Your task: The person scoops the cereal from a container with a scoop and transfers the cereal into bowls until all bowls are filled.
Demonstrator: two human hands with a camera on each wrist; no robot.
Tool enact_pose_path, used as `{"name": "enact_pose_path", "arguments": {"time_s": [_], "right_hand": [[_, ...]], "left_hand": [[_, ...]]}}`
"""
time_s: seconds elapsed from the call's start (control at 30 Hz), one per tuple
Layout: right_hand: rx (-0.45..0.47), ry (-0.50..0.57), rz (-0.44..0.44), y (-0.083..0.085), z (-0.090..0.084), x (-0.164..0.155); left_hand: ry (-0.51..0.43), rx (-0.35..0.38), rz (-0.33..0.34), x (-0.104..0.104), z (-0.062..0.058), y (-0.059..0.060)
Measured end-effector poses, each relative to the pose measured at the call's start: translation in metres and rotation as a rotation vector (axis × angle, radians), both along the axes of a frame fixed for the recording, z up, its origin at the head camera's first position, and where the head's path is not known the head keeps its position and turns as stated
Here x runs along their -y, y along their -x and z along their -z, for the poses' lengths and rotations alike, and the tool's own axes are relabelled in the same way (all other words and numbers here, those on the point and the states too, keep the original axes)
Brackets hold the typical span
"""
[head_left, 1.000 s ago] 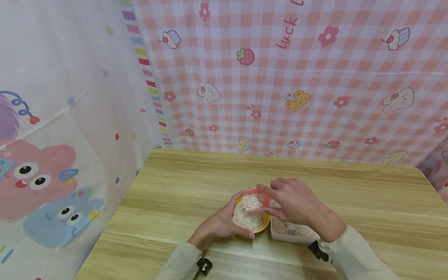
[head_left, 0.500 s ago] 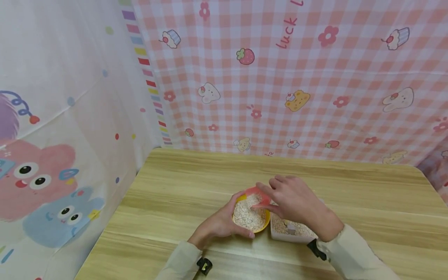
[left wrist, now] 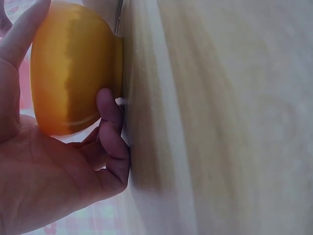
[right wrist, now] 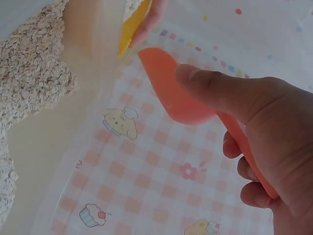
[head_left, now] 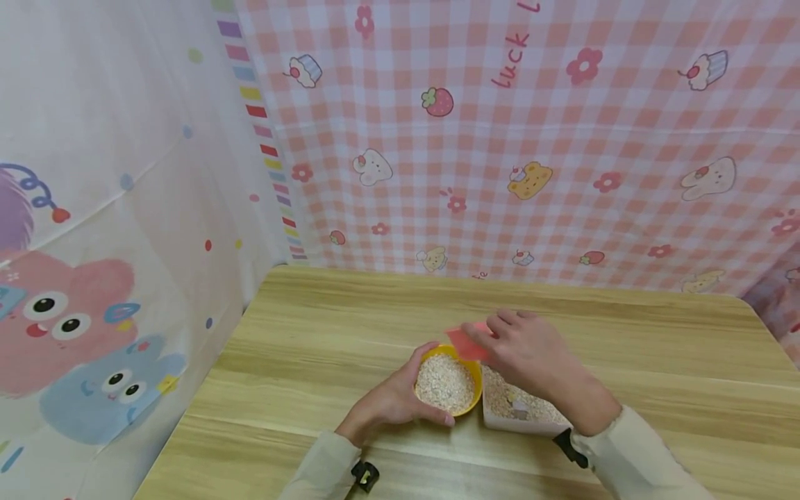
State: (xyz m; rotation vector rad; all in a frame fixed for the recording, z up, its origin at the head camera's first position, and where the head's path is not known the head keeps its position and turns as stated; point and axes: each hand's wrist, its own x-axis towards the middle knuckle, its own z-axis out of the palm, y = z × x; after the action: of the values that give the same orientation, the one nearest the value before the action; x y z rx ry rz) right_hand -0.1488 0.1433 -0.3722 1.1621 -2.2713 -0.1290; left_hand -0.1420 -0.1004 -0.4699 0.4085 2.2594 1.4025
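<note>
A yellow bowl (head_left: 476,389) full of oats (head_left: 445,383) stands on the table, and my left hand (head_left: 396,396) holds it from the left, thumb at the near side and fingers round the far side. In the left wrist view the bowl's side (left wrist: 73,68) and foot show, with curled fingers low beside it. My right hand (head_left: 531,351) grips a coral-orange scoop (head_left: 465,342) by its handle, over the bowl's far right rim. In the right wrist view the scoop (right wrist: 190,105) is tilted, thumb pressed on its back; its inside is hidden.
Right of the bowl, partly under my right forearm, stands a translucent rectangular container (head_left: 521,425) holding more oats and a small pale piece (head_left: 519,410). The wood-grain table (head_left: 350,305) meets a checked cloth (head_left: 400,208) behind and a white printed cloth (head_left: 156,229) at left.
The scoop has tipped its oats into the bowl, then lifted out and turned over toward the far right. My left hand and the bowl have stayed in place.
</note>
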Motion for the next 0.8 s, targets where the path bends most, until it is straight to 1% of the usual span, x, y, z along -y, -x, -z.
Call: {"name": "enact_pose_path", "arguments": {"time_s": [0.13, 0.2, 0.27, 0.43, 0.53, 0.8], "right_hand": [[0.014, 0.016, 0.009, -0.003, -0.003, -0.01], [0.016, 0.038, 0.004, -0.006, -0.005, -0.015], [0.038, 0.064, 0.0, -0.009, -0.006, -0.022], [0.098, 0.096, 0.047, -0.021, -0.007, -0.042], [0.117, 0.108, 0.073, -0.027, -0.008, -0.053], [0.161, 0.111, 0.101, -0.033, -0.002, -0.076]], "left_hand": [[-0.009, 0.01, -0.014, -0.001, 0.0, 0.0], [-0.016, 0.012, -0.017, -0.001, 0.0, 0.0], [-0.019, 0.014, -0.019, -0.001, 0.0, -0.001], [-0.009, 0.008, -0.017, -0.001, 0.0, -0.001], [-0.014, 0.004, -0.016, -0.001, 0.0, -0.001], [-0.02, 0.001, -0.013, -0.002, 0.0, -0.001]]}}
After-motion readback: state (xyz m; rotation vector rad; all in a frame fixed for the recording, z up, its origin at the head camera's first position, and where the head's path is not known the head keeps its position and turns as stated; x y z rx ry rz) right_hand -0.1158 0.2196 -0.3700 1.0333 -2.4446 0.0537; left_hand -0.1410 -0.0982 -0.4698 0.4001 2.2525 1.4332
